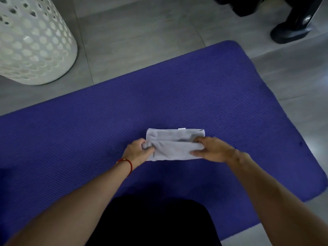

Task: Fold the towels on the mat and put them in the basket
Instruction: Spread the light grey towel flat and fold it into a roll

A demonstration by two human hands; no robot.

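Towel (174,143): the small grey one lies folded into a narrow band near the middle of the purple mat (177,96), and you have it at both ends. Your left hand (137,151) pinches the left end, thumb and curled fingers closed on a bunched bit of cloth; the fingertips are tucked into the fold and out of sight. Your right hand (212,148) lies on the right end with fingers nearly straight, thumb on the near edge, the fabric pressed between them and partly covered by the hand, which is somewhat blurred. A white tag (181,128) pokes out at the towel's far edge. A red string bracelet (126,163) circles your left wrist.

Both forearms run down out of the picture. Between them a dark shape (152,222) covers the mat's near edge; what it is cannot be made out. The mat itself is cut off at the left. On the grey tiled floor (142,36) at far left stands the white perforated basket (33,43), its top out of view. A black object (292,23) at the far right is cropped and unclear.
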